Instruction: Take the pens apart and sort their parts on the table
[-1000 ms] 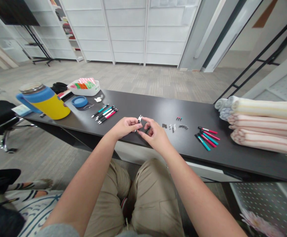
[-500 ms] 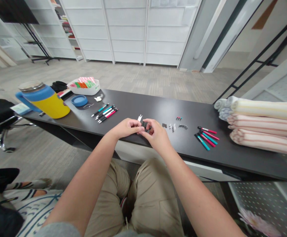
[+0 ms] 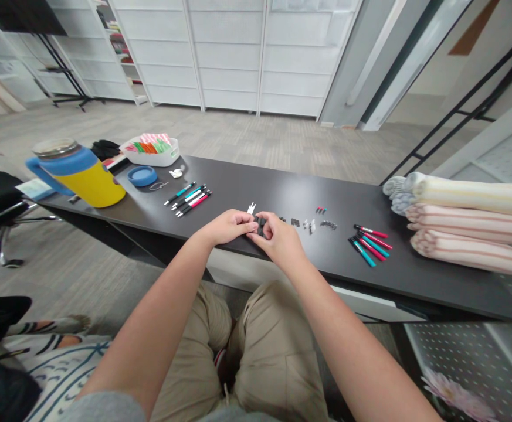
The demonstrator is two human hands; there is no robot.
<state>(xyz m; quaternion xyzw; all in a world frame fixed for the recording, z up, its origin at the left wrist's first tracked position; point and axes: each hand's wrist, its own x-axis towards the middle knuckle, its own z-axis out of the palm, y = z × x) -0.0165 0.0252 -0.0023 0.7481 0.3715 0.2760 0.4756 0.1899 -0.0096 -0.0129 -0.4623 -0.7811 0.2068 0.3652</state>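
My left hand (image 3: 233, 225) and my right hand (image 3: 277, 234) meet at the table's front edge, thumbs and fingertips pinched together. Whatever is between the fingertips is too small and covered to name. Dark small pieces (image 3: 261, 225) show in the gap between the hands; whether they are held or lie on the table is unclear. Just beyond the fingertips lie thin white pen refills (image 3: 251, 207). Right of my right hand are small black sleeves (image 3: 295, 223), clear pieces (image 3: 309, 226), dark small parts (image 3: 328, 224) and tiny red and teal pieces (image 3: 321, 210).
Several pens (image 3: 189, 199) lie left on the dark table (image 3: 256, 181). Red and teal pen barrels (image 3: 371, 243) lie right, before rolled towels (image 3: 471, 223). A yellow-blue mug (image 3: 84, 176), blue lid (image 3: 142, 175) and white basket (image 3: 163, 157) stand at the left. Another person's patterned clothing (image 3: 71, 375) shows lower left.
The hands stay together in nearly the same place. My right fingers have shifted slightly, and more of the dark pieces shows between the hands. The view has moved a little.
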